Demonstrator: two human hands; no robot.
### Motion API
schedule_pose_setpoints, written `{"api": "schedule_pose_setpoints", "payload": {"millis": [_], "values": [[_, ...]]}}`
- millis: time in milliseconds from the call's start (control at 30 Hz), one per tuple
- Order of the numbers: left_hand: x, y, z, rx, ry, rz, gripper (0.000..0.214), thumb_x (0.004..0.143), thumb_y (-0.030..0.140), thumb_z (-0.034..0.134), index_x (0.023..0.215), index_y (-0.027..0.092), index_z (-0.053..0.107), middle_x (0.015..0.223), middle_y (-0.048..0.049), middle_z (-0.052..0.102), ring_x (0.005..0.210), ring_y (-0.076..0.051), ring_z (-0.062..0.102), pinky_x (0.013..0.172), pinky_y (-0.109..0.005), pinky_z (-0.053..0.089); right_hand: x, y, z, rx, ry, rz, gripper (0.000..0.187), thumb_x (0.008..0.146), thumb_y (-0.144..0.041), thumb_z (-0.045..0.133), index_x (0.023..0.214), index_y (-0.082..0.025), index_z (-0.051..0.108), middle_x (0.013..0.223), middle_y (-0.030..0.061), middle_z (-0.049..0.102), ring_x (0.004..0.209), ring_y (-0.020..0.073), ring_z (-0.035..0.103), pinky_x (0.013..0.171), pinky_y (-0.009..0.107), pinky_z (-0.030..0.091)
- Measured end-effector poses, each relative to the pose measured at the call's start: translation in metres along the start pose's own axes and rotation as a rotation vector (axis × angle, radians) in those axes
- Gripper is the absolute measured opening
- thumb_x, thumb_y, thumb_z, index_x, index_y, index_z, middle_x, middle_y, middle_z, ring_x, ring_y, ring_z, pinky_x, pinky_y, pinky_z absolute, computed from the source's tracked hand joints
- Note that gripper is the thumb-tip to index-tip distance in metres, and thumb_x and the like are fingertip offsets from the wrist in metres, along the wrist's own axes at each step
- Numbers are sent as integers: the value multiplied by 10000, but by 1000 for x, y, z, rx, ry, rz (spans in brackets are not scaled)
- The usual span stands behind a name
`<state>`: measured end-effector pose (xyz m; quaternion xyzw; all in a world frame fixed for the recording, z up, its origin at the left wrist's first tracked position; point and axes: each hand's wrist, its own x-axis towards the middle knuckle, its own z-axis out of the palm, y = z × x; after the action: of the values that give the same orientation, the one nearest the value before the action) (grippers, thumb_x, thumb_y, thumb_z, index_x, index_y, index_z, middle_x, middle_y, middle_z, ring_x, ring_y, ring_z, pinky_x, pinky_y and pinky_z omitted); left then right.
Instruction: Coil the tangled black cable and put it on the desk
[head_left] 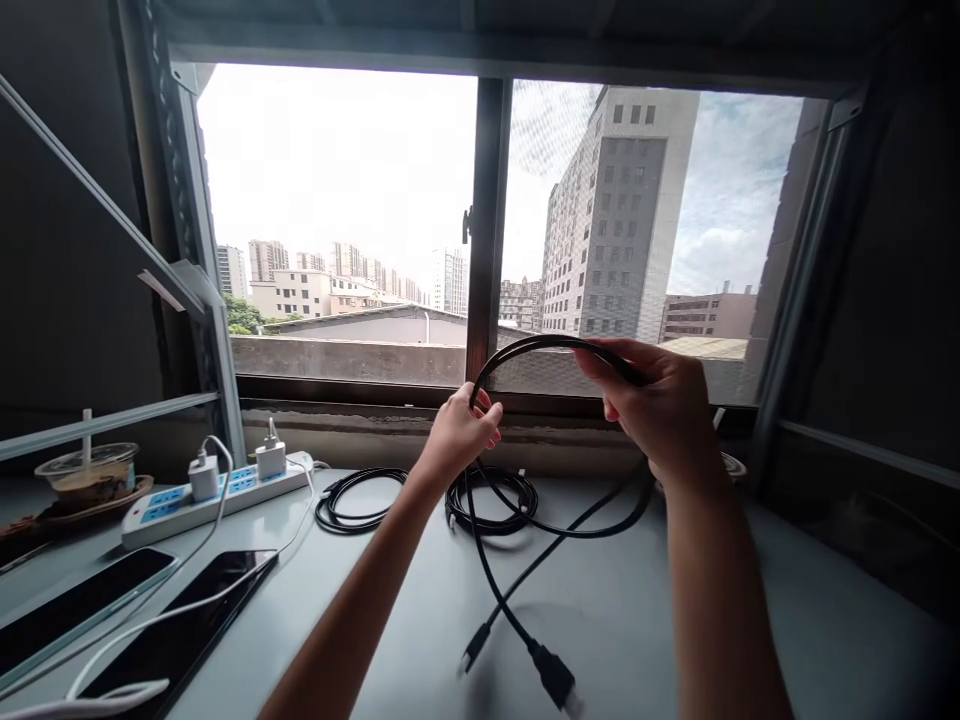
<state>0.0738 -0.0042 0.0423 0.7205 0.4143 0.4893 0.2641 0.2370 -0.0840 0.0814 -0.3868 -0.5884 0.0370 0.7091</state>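
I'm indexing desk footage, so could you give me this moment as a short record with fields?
left hand: holds the black cable
right hand: holds the same cable, raised in a loop
cable plugs: larger plug and smaller plug, low in front
behind: two coiled cables on the table
left side: power strip bearing two chargers; two dark-screened devices; drink cup
background: window, buildings outside

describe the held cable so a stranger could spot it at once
Behind the table is a wide window. In front of that, the left hand and right hand hold up a black cable, arched between them. Unlike the two black coils lying on the table, it is raised, with two plugs loose below the hands.
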Motion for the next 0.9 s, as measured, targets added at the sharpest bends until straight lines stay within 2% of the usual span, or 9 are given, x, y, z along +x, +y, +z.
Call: {"api": "schedule_pose_setpoints", "payload": {"millis": [133, 267, 400, 500, 567, 633, 700, 800, 900], "values": [[2, -13, 19, 41, -144, -102, 80, 755, 215, 532, 767, 188, 458, 538, -14, 616, 463, -153, 586, 461, -229, 439, -3, -10, -2, 106, 263, 24, 273, 697, -397, 711, 889, -204, 726, 378, -77, 388, 317, 57, 329, 309, 205, 193], [-7, -9, 41, -133, -408, -166, 185, 793, 348, 545, 783, 167, 505, 501, -16, 599, 465, -162, 580, 434, -228, 423, -9, -23, 1, 64, 436, -47, 270, 718, -402, 692, 899, -206, 728, 383, -82, 375, 320, 54, 316, 332, 214, 218], [-16, -9, 56, -413, -525, -298, 282, 790, 420, 555, 739, 143, 532, 535, -15, 606, 483, -155, 598, 525, -246, 437, -14, -30, 10, 79, 438, -101, 251, 727, -380, 680, 894, -197, 720, 392, -83, 371, 324, 61, 319, 337, 227, 224], [-18, -15, 62, -554, -678, -373, 325, 797, 428, 512, 713, 120, 577, 544, -29, 607, 555, -194, 640, 639, -285, 445, -16, -28, 18, 160, 435, -60, 275, 718, -384, 682, 910, -188, 707, 392, -90, 366, 327, 60, 322, 328, 222, 216], [-19, -20, 66, -572, -818, -386, 421, 824, 478, 441, 766, 100, 616, 602, -68, 639, 657, -210, 657, 719, -296, 433, -15, -26, 22, 229, 409, -4, 304, 710, -402, 683, 920, -183, 694, 381, -103, 341, 325, 54, 310, 327, 212, 209], [-18, -24, 69, -578, -899, -438, 483, 841, 520, 383, 892, 95, 608, 694, -97, 669, 711, -212, 653, 756, -307, 422, -15, -25, 23, 297, 362, 58, 341, 696, -421, 689, 940, -182, 678, 371, -119, 301, 318, 44, 285, 326, 203, 192], [-18, -25, 71, -634, -853, -509, 473, 839, 523, 387, 1006, 112, 548, 775, -106, 677, 712, -216, 648, 750, -325, 424, -14, -25, 23, 376, 334, 110, 372, 684, -428, 697, 957, -178, 659, 365, -134, 261, 309, 35, 247, 319, 197, 164], [-16, -22, 71, -723, -596, -499, 417, 833, 465, 451, 1063, 122, 506, 840, -101, 666, 707, -210, 645, 724, -316, 436, -12, -27, 19, 520, 316, 206, 331, 684, -393, 704, 926, -182, 626, 378, -145, 263, 312, 18, 196, 313, 180, 137], [-14, -21, 68, -714, -362, -449, 310, 817, 349, 525, 1004, 102, 539, 880, -109, 652, 702, -204, 651, 697, -297, 457, -8, -23, 15, 680, 255, 329, 230, 686, -328, 703, 811, -190, 568, 404, -145, 290, 321, 1, 180, 312, 147, 130]]}}
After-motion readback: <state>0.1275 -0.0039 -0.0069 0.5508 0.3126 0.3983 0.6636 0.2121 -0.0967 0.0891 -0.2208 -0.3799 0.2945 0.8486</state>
